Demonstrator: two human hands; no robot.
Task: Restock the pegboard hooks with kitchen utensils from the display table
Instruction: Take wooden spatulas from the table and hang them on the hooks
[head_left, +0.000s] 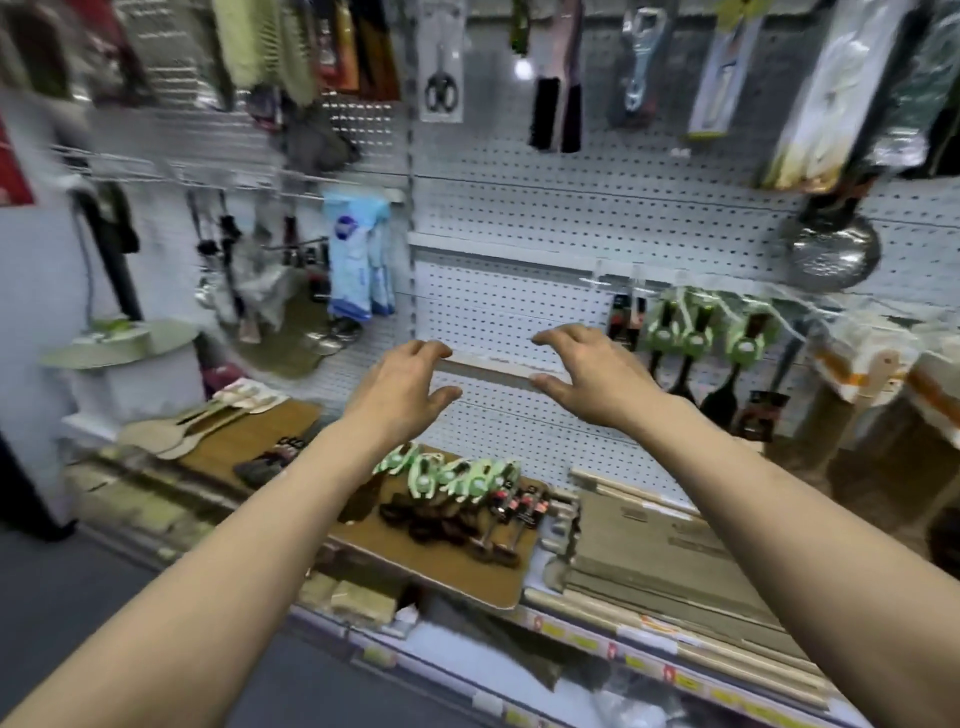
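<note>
Both hands are raised before the pegboard (519, 312), holding nothing. The left hand (400, 387) and right hand (592, 379) have loosely spread fingers, seemingly not touching the board. The green-carded utensils (457, 478) lie below on the wooden bench (467, 582); others hang at right.

A white perforated wall panel (519, 208) fills the back of a shop aisle, split by a vertical metal upright (412, 208). To the left hangs a wire rack (171, 174), and beside it stands a plain white wall (36, 270). A dark grey floor (67, 587) runs along the lower left. A small bright light glare (523, 67) shows near the top.
</note>
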